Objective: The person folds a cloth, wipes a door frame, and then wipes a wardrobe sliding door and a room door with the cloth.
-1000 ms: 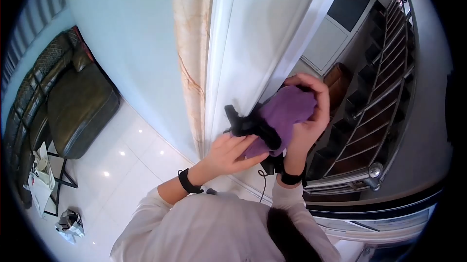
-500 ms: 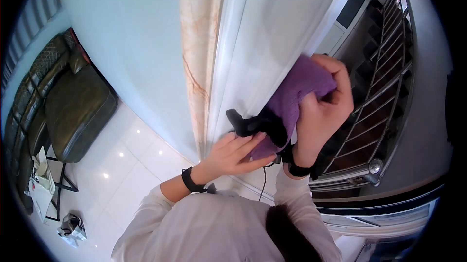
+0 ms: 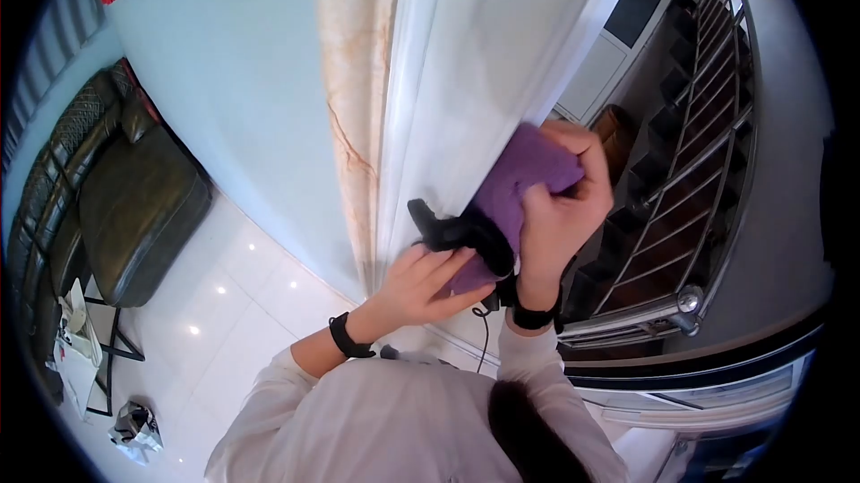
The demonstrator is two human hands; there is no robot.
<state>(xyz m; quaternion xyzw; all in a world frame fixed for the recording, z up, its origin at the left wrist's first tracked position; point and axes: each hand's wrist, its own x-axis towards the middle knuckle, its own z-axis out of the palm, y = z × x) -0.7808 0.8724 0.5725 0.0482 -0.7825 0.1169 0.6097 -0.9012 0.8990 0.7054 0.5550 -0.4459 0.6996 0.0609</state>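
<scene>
Where cloth (image 3: 520,171) lies: between right hand (image 3: 564,217) and left hand (image 3: 416,286)
Right grips: upper end
Left pinches: lower end

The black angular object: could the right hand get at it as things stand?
Likely yes: the right hand is close to the black angular object, though the purple cloth it holds lies partly between them.

A pale, seemingly off-white shirt (image 3: 376,425), long sleeves (image 3: 527,359), 2 black wristbands (image 3: 343,337).
</scene>
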